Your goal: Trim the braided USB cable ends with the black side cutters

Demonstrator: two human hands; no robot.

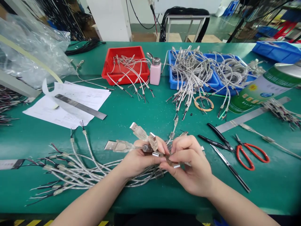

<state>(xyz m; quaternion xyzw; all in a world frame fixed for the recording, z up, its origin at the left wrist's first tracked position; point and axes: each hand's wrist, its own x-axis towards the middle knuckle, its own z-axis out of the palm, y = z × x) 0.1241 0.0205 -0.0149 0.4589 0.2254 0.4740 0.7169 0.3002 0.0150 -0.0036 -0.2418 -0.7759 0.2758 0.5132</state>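
Near the front of the green table, my left hand [143,158] is closed around several USB cables, whose clear plugs [119,146] stick out past the fingers. One plug [153,141] stands upright above the thumb. My right hand [191,163] pinches another USB plug [174,164] close beside the left fingertips. Beneath both hands runs a bundle of silvery cables [87,175], spreading left to stripped ends with dark and red wires. Part of what lies inside the fingers is hidden.
Red-handled pliers [249,153], black-handled cutters [218,138] and tweezers [231,169] lie at right. Behind stand a red tray [110,62], a pink bottle [155,73], blue trays of cables [175,83] and a green can [261,88]. A steel ruler [82,106] rests on papers [51,110].
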